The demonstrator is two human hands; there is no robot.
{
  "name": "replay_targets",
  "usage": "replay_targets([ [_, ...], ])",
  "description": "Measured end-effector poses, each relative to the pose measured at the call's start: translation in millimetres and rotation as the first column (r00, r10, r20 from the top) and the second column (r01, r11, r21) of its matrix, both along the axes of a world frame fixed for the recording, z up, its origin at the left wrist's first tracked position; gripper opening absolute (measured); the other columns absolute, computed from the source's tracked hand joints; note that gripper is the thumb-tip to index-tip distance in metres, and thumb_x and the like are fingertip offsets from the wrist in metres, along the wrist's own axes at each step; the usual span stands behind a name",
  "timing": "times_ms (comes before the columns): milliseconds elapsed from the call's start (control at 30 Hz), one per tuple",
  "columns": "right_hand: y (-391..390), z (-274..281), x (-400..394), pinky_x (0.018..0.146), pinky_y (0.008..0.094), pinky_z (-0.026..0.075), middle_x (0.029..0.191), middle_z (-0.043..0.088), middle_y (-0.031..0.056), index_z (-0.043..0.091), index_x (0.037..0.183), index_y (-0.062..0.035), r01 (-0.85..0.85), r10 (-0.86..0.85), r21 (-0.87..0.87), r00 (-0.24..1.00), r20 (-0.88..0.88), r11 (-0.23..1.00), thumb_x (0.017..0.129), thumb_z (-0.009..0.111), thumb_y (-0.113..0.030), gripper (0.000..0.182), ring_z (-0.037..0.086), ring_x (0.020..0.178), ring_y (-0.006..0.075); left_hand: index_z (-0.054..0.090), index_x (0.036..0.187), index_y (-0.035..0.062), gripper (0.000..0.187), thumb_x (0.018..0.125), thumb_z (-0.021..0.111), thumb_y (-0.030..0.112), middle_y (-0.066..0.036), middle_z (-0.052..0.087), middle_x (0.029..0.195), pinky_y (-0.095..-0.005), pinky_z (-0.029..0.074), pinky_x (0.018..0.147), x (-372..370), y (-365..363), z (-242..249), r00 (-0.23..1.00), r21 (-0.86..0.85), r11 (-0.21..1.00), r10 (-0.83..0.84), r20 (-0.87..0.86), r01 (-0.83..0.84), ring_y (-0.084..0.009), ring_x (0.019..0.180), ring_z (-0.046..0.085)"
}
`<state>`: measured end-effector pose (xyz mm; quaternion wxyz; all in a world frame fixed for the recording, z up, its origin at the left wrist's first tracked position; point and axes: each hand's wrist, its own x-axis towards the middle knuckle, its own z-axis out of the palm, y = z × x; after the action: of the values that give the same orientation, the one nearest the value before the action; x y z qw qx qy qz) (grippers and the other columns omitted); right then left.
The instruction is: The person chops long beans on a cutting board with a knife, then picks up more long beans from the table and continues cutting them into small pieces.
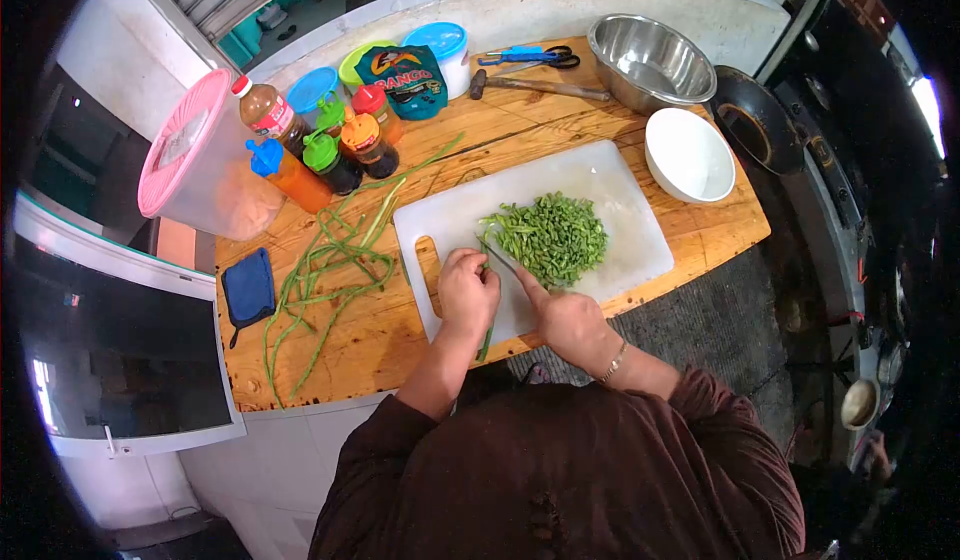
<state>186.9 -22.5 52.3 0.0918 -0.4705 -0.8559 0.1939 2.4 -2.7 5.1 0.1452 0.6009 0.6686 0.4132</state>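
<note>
My left hand (468,292) is closed on green long beans (485,346), whose ends stick out below my fingers over the near edge of the white cutting board (636,230). In my right hand (574,328) is a knife (500,257), its handle hidden in my grip and the index finger stretched along it. The blade's tip is beside my left fingers, at the beans. Just beyond the knife, a heap of chopped green beans (552,235) covers the middle of the board. More whole long beans (335,265) lie loosely on the wooden table, left of the board.
Sauce bottles (368,145), lidded tubs (440,50) and a pink-lidded container (215,175) crowd the back left. A hammer (540,85), scissors (560,57), steel bowl (655,65) and white bowl (690,155) stand behind and right. A blue cloth (248,288) lies at left.
</note>
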Motion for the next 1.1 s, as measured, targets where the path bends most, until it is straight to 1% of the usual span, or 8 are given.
replay_targets([
  [67, -11.5, 1.8, 11.0, 0.062, 0.0461, 0.055, 0.074, 0.066, 0.0167, 0.039, 0.151, -0.0135, 0.029, -0.032, -0.037, 0.995, -0.098, 0.999, 0.087, 0.055, -0.01, 0.065, 0.067, 0.066, 0.0347, 0.07, 0.092, -0.0044, 0.018, 0.073, 0.069, -0.003, -0.015, 0.066, 0.098, -0.0313, 0.056, 0.067, 0.9, -1.4, -1.1, 0.999, 0.003, 1.0, 0.01, 0.031, -0.01, -0.0241, 0.071, 0.068],
  [167, -17.0, 5.9, 13.3, 0.062, 0.0473, 0.054, 0.076, 0.066, 0.0177, 0.04, 0.15, -0.0133, 0.066, -0.072, -0.087, 0.995, -0.074, 0.994, 0.087, 0.055, -0.011, 0.065, 0.067, 0.067, 0.0362, 0.069, 0.087, -0.0034, 0.015, 0.073, 0.068, -0.001, -0.016, 0.065, 0.094, -0.0375, 0.056, 0.067, 2.1, -2.2, -2.0, 0.996, 0.046, 0.999, 0.023, 0.088, -0.027, -0.0288, 0.071, 0.066],
  [267, -0.9, 3.7, 3.3, 0.067, 0.0453, 0.056, 0.08, 0.068, 0.0178, 0.034, 0.151, -0.0079, 0.009, -0.014, -0.071, 0.998, -0.059, 0.997, 0.082, 0.069, -0.021, 0.078, 0.068, 0.074, 0.0365, 0.069, 0.087, -0.0029, 0.014, 0.072, 0.069, -0.001, -0.016, 0.065, 0.093, -0.0374, 0.056, 0.067, 0.6, -3.1, -1.3, 0.999, 0.028, 0.999, 0.016, 0.043, -0.017, -0.0288, 0.071, 0.066],
  [367, 12.5, -15.3, -6.1, 0.061, 0.0482, 0.053, 0.074, 0.066, 0.0196, 0.042, 0.149, -0.0143, 0.056, -0.057, -0.021, 0.995, -0.076, 0.998, 0.092, 0.055, -0.016, 0.058, 0.067, 0.067, 0.0373, 0.07, 0.086, -0.0024, 0.013, 0.072, 0.069, -0.002, -0.016, 0.065, 0.092, -0.037, 0.055, 0.066, -0.7, -3.0, 0.0, 1.0, 0.031, 1.0, -0.002, 0.0, 0.002, -0.0291, 0.071, 0.066],
  [567, 2.2, 10.5, 9.8, 0.061, 0.0496, 0.053, 0.067, 0.062, 0.0208, 0.047, 0.145, -0.0134, 0.137, -0.147, -0.062, 0.968, -0.204, 0.989, 0.095, 0.056, -0.019, 0.051, 0.065, 0.064, 0.0395, 0.068, 0.081, -0.0016, 0.008, 0.073, 0.069, -0.002, -0.015, 0.065, 0.086, -0.0367, 0.055, 0.064, 0.5, -3.5, -1.7, 1.0, 0.101, 0.995, 0.017, 0.026, -0.019, -0.0288, 0.069, 0.066],
  [667, -12.5, 17.8, 7.3, 0.065, 0.0496, 0.054, 0.082, 0.067, 0.0218, 0.042, 0.146, -0.0057, 0.079, -0.094, -0.11, 0.986, -0.14, 0.991, 0.092, 0.055, -0.014, 0.056, 0.067, 0.07, 0.0394, 0.068, 0.079, -0.0011, 0.006, 0.073, 0.069, -0.001, -0.014, 0.065, 0.083, -0.0366, 0.054, 0.064, 2.5, 0.7, -2.8, 0.992, 0.089, 0.995, 0.038, 0.123, -0.049, -0.0284, 0.069, 0.066],
  [767, -18.6, 0.3, 2.1, 0.062, 0.0489, 0.054, 0.075, 0.065, 0.0209, 0.046, 0.146, -0.0107, 0.082, -0.085, -0.025, 0.975, -0.204, 0.996, 0.094, 0.055, -0.016, 0.052, 0.065, 0.066, 0.0395, 0.07, 0.084, -0.0033, 0.008, 0.077, 0.07, 0.0, -0.014, 0.069, 0.086, -0.0321, 0.056, 0.067, 1.3, 3.7, 3.5, 0.996, 0.005, 0.999, 0.039, 0.083, -0.04, -0.0248, 0.072, 0.069],
  [1100, -17.6, 2.8, -19.8, 0.066, 0.0474, 0.056, 0.081, 0.066, 0.021, 0.038, 0.149, -0.002, 0.071, -0.072, -0.051, 0.997, -0.025, 0.996, 0.085, 0.058, -0.011, 0.067, 0.068, 0.072, 0.038, 0.071, 0.086, -0.0042, 0.011, 0.076, 0.067, 0.0, -0.016, 0.068, 0.089, -0.0357, 0.056, 0.07, 1.7, 0.6, 1.4, 0.998, 0.06, 0.998, -0.026, -0.064, 0.03, -0.0297, 0.077, 0.069],
])
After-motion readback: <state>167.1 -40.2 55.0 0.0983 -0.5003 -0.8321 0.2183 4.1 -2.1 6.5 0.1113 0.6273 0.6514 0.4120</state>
